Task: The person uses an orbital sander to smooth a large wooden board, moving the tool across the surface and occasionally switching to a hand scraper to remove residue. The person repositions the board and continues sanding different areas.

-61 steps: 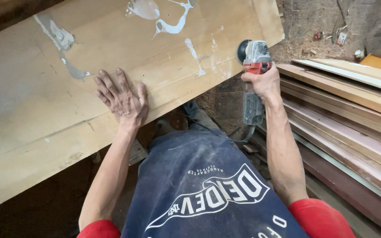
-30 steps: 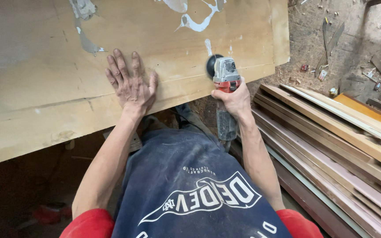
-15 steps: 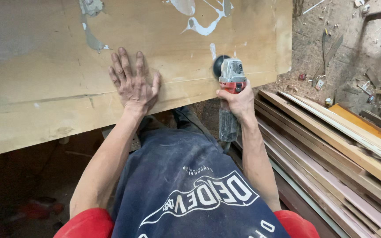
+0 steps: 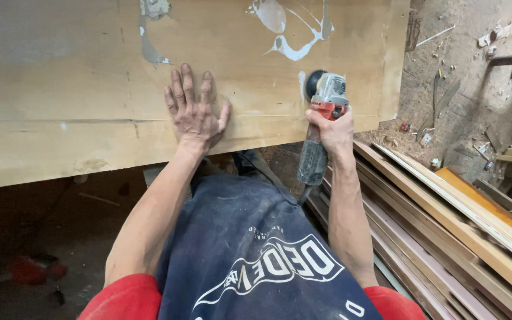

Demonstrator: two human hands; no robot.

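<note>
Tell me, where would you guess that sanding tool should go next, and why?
Probably a short pass leftward along the faint seam line. The right hand grips the grinder with its dark disc against the wooden board near the right end, while the left hand lies flat, steadying the board. White paint splashes lie above, away from the disc.

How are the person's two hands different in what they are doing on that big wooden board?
The left hand lies flat with fingers spread on the large pale plywood board; the right hand is closed around a grey and red handheld power sander. The left hand holds nothing; the right hand carries the tool, its black disc against the board. Both are bare.
</note>
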